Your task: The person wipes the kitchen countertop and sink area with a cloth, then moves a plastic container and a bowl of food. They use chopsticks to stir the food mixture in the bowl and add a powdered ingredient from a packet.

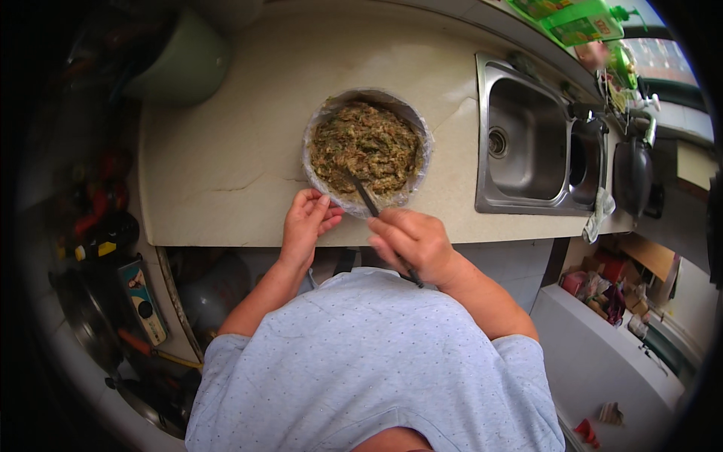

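A round bowl (427, 141) with clear plastic film over its rim stands on the pale countertop before me. It holds a chopped, minced filling (370, 141) with green bits in it. My right hand (415, 243) is closed around dark chopsticks or a similar slim utensil (364, 194), whose far end is sunk in the filling. The near end sticks out below my hand. At the bowl's lower left edge is my left hand (312, 214), thumb and fingertips at the film-covered rim; the bowl partly hides how firmly they grip.
To the right a double steel sink (528, 135) is set into the countertop (237, 158); a cloth (599, 214) hangs at its near corner. A large green pot or bucket (189, 62) stands at the back left. Green soap bottles (582, 22) are at the upper right.
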Available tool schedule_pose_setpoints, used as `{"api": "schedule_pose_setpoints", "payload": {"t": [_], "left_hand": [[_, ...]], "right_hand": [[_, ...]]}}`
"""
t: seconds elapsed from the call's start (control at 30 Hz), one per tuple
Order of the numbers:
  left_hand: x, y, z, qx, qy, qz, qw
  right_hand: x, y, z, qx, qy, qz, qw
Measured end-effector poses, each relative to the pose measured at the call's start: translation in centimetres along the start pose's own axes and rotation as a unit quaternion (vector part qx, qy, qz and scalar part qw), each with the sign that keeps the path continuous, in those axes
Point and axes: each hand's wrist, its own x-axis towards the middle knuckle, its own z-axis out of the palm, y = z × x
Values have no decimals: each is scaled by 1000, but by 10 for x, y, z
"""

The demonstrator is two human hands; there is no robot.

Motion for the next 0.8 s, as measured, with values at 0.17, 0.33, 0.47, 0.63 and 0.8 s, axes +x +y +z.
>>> {"api": "schedule_pose_setpoints", "payload": {"t": [0.17,0.33,0.47,0.63,0.8], "left_hand": [[0,1,2,1,7,3,1000],[0,1,2,6,5,7,1000],[0,1,2,13,1,13,1000],[0,-2,3,-5,3,14,1000],[0,-3,4,-6,14,18,1000]], "right_hand": [[0,-2,-10,6,-50,-24,998],[-1,16,-43,6,102,90,991],[10,31,-19,49,109,174,978],[5,14,11,-32,31,22,999],[2,3,-13,-17,-56,-20,998]]}}
